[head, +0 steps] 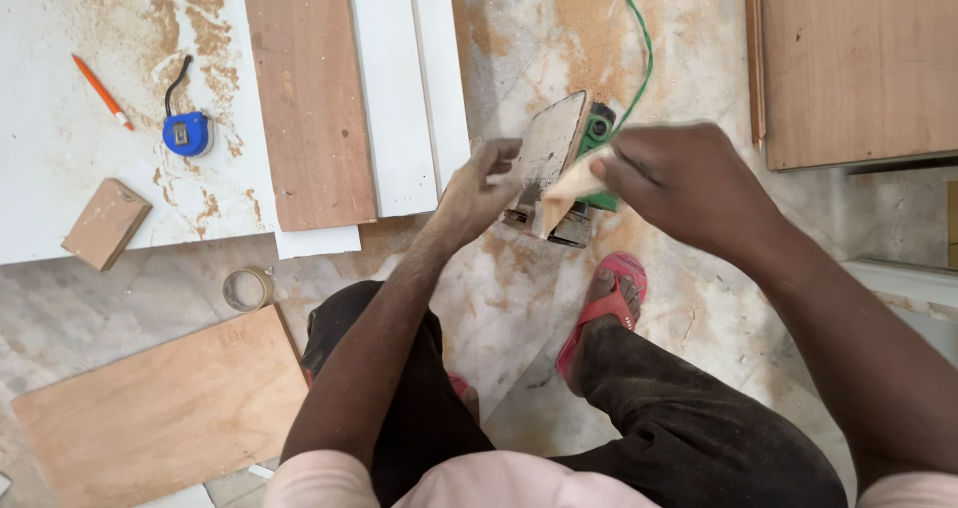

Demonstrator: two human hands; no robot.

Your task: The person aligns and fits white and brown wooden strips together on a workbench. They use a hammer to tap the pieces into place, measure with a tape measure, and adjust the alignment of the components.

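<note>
The left hand (479,184) was clamped on the sander (559,169), fingers curled over the edge of its flat base, which was tipped up on its side so the pad faced the camera. The right hand (689,184) was closed in a pinch on a strip of sandpaper (569,191) (a bit blurred, so I couldn't tell exactly how many fingers were on it), holding it against the lower end of that base. Both hands sat just either side of the sander, above the dusty marble floor (499,308).

Everything else, going off the sander: its green cord (639,39) ran up and away from it. A red sandal (604,308) was right below it, on the person's foot. Left of it lay a brown board (309,99) and white strips (404,89), side by side. Further left on a white sheet (50,149) were a blue tape measure (187,132), an orange pencil (100,91) and a small wood block (106,224). Down-left of the sander sat a tape roll (247,288) and a plywood panel (165,408). Off to its upper right was another big wood panel (858,59).
</note>
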